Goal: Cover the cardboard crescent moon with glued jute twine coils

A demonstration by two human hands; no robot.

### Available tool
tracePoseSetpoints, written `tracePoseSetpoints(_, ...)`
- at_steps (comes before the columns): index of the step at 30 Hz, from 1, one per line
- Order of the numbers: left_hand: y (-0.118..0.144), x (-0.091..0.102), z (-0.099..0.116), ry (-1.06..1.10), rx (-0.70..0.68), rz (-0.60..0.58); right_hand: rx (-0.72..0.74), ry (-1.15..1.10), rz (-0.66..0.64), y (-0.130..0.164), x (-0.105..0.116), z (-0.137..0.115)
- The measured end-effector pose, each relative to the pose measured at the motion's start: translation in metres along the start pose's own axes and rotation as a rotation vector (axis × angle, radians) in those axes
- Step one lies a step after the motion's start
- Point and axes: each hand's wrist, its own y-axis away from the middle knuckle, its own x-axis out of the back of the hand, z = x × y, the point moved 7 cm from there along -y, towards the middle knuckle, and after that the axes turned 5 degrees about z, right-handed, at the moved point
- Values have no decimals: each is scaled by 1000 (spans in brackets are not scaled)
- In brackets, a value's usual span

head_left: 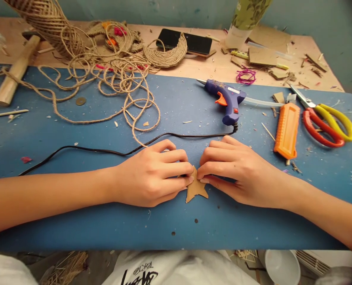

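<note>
Both hands meet near the front edge of the desk [75, 221], on the blue mat. Left hand [152, 176] and right hand [238, 170] lie knuckles up, fingertips pinched together on the top of a small cardboard cutout [196, 188]. Each grip is narrow, closed on that piece; the lower points of the cutout stick out below the fingers and rest flat on the mat. What is under the fingertips is hidden.

Step in hand, as I read it: pressing or pinching the upper tip of the cutout, perhaps folding it or holding a fresh join. Cannot tell which.

Around them: a glue gun [227, 101] stands just behind the right hand, nozzle toward the left edge, its black cord [104, 150] running past the left knuckles toward the front-left. An orange box cutter [287, 130] lies to the right, scissors [327, 120] beyond it near the right edge. Loose twine [119, 85] sprawls across the back-left, fed from a big spool [49, 25]. A coiled twine crescent [168, 53] and a phone [184, 41] sit toward the back edge, with a wooden handle [14, 73] at the left.

Next move, my guess: steady, even pressure from both hands, and one hand kept on the cutout if the other lets go.
</note>
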Motion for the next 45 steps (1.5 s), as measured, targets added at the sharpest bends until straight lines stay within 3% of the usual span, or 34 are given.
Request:
tracePoseSetpoints(7,0,-1,-1,2,-3,0,-13,-14,-73,-2,-2,-1)
tracePoseSetpoints(13,0,0,0,-6,-13,1,-35,-12,14,3,7,1)
tracePoseSetpoints(18,-1,0,1,-10,-12,-4,8,37,33,1,3,-4)
tracePoseSetpoints(24,1,-2,0,2,-13,-1,-50,-36,76,2,13,-1)
tracePoseSetpoints(27,0,0,-4,90,48,-32,-59,-64,109,3,24,4)
tracePoseSetpoints(30,-5,3,-17,327,209,-132,-87,14,158,5,35,12)
tracePoseSetpoints(33,-12,14,-30,543,341,-224,-94,203,164,6,41,15)
tracePoseSetpoints(35,-17,28,-40,562,386,-217,-70,282,145,6,40,13)
tracePoseSetpoints(40,-26,72,-57,387,410,-106,6,207,68,5,24,-1)
tracePoseSetpoints(45,-33,97,-49,168,344,-99,46,119,-13,5,6,-7)
